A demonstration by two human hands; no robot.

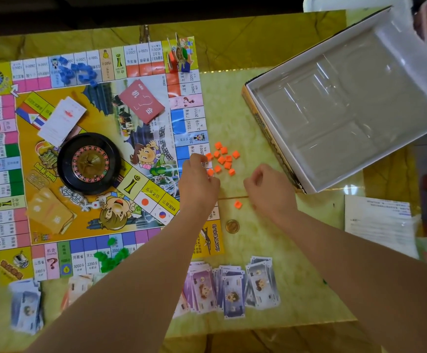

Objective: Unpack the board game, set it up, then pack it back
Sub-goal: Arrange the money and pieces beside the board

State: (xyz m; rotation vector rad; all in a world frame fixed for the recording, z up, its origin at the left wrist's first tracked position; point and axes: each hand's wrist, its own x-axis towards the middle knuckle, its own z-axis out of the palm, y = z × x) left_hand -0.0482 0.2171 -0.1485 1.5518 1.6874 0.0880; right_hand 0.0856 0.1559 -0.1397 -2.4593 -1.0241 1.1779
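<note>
while both forearms reach up from the bottom of the frame, the left hand (pixel 198 178) sits at the right edge of the game board (pixel 153 138), its grip curled with the fingertips against the leftmost of the orange houses (pixel 223 159), a loose cluster lying on the tabletop (pixel 233 98) just right of the board; whether a piece is pinched cannot be told. the right hand (pixel 267 191) hovers near, right of the cluster, its grip curled inward, and whether anything is inside cannot be told. one stray orange house (pixel 237 204) lies between the two wrists, with a gold coin (pixel 232 226) just below it. on the board's middle stands a black roulette wheel (pixel 89 163), with a red card deck (pixel 142 100) upper right of it, a white card deck (pixel 62 121) upper left and an orange card deck (pixel 50 212) lower left. blue houses (pixel 78 70) are heaped on the board's top edge, green houses (pixel 110 258) on its bottom edge. fanned banknotes (pixel 233 286) lie along the lower frame. the open game box (pixel 269 138) with its clear plastic tray (pixel 347 98) lies in the upper right.
</note>
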